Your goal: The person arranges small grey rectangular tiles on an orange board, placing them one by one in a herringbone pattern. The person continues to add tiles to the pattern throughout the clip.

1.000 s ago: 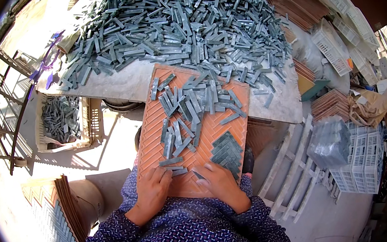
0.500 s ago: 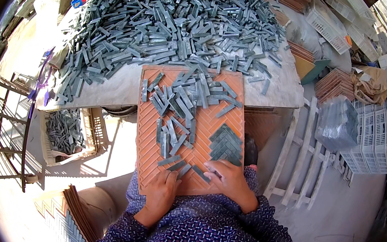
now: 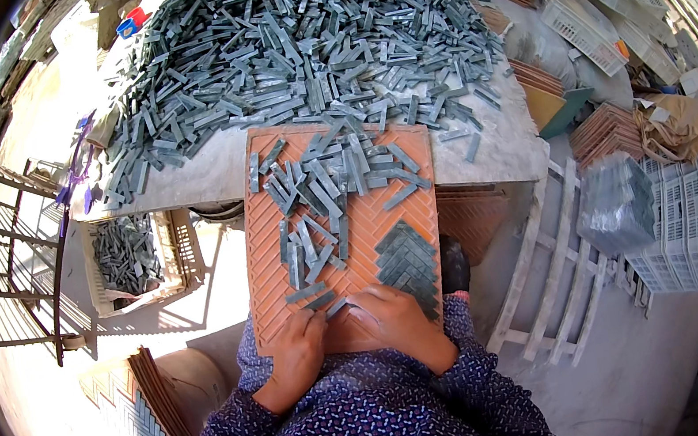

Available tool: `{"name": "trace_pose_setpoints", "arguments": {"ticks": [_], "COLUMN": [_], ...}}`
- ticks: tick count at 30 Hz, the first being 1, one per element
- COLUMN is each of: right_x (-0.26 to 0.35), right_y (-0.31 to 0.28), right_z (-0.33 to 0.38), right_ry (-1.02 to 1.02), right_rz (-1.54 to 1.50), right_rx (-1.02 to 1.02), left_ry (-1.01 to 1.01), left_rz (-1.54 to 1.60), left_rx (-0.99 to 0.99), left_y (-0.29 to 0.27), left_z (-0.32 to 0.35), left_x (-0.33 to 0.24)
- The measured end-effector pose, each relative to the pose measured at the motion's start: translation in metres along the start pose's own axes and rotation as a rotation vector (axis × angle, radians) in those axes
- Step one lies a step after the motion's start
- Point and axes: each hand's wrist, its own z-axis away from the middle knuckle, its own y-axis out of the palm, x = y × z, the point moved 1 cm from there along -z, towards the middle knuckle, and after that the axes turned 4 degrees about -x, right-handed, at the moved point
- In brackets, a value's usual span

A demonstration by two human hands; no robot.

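Both hands were laid flat on the near edge of the orange tray (image 3: 344, 245): left hand (image 3: 301, 350) and right hand (image 3: 394, 319) fingering small grey strips (image 3: 324, 297). A finished herringbone patch (image 3: 407, 259) sat just beyond the right hand; loose strips were heaped on the bench (image 3: 209, 171) farther out, likely for reach.

A crate of grey strips (image 3: 129, 256) sits on the floor below the desk's left edge. White plastic baskets (image 3: 681, 234) stack at right, near a brown paper bag (image 3: 675, 123) and a metal rack (image 3: 7, 257) at left
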Motion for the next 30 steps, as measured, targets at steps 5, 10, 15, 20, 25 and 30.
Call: {"name": "trace_pose_setpoints", "arguments": {"ticks": [5,10,15,20,25,30], "right_x": [-0.005,-0.005,0.001,0.002,-0.001,-0.009], "right_y": [0.005,0.009,0.024,0.028,-0.001,-0.013], "right_z": [-0.015,-0.031,-0.043,-0.046,-0.036,0.002], "right_ry": [-0.012,-0.083,-0.189,-0.246,-0.140,0.173], "right_rz": [0.081,0.039,0.077,0.222,0.116,0.113], "right_rx": [0.031,0.024,0.105,0.193,0.140,0.009], "left_ry": [0.034,0.087,0.111,0.138,0.098,0.118], "left_rz": [-0.007,-0.016,0.002,0.003,0.013,0.024], "left_rx": [-0.055,-0.070,-0.008,-0.110,-0.018,-0.017], "left_y": [0.001,0.007,0.010,0.006,0.007,0.013], "left_z": [-0.005,-0.007,-0.007,-0.005,-0.001,-0.004], "left_x": [0.004,0.007,0.010,0.005,0.008,0.009]}}
